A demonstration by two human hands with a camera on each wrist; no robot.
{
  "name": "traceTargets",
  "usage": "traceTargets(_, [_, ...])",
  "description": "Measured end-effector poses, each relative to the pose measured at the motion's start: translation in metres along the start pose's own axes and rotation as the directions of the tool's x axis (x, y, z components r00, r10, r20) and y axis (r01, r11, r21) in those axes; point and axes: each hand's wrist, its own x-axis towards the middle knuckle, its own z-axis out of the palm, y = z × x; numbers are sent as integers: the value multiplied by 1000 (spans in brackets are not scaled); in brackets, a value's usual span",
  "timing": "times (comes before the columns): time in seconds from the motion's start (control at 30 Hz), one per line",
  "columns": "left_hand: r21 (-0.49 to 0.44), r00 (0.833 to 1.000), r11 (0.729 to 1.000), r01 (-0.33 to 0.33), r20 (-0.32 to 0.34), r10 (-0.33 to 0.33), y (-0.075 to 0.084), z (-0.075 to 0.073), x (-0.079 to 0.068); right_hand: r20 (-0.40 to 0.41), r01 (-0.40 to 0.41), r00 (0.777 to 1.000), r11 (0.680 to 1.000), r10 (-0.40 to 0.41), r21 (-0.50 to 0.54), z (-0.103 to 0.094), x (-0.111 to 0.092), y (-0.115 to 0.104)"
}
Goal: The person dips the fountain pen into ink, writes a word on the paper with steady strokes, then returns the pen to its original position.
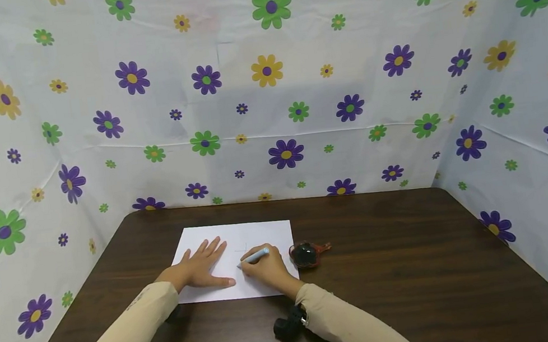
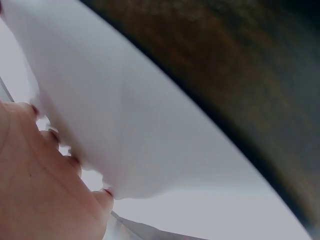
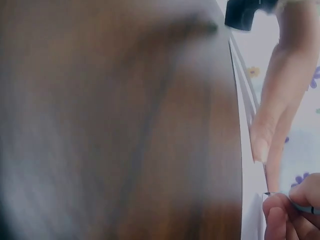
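A white sheet of paper (image 1: 260,230) lies on the dark wooden table, bearing a few thin lines near its middle. My left hand (image 1: 198,267) rests with spread fingers on the paper's left part; in the left wrist view the left hand (image 2: 50,175) appears at the lower left beside the sheet. My right hand (image 1: 271,267) holds a light blue pen (image 1: 255,256), its tip at the paper just below the drawn lines. In the right wrist view, fingers of the right hand (image 3: 290,212) curl round the pen at the lower right corner.
Just right of the paper sits a dark, rounded object with reddish-brown parts (image 1: 306,254), perhaps sunglasses. A black device (image 1: 289,327) is strapped at the right wrist. Flower-printed white cloth (image 1: 246,101) surrounds the wooden table (image 1: 390,259) at the back and sides.
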Motion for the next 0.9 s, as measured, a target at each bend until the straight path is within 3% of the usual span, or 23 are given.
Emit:
traceTargets(0.33, [-3,1000,1000,-2,-2,2,-1,1,1,-23,33,999,999,-33,20,1,0,-1])
traceTargets(0.6, [-4,1000,1000,12,1,-12,-2,1,1,-97,-11,995,1000,14,25,-12,12,7])
traceTargets(0.9, [-2,1000,1000,9,-2,-9,-1,1,0,-83,-36,996,999,34,-14,-16,18,8])
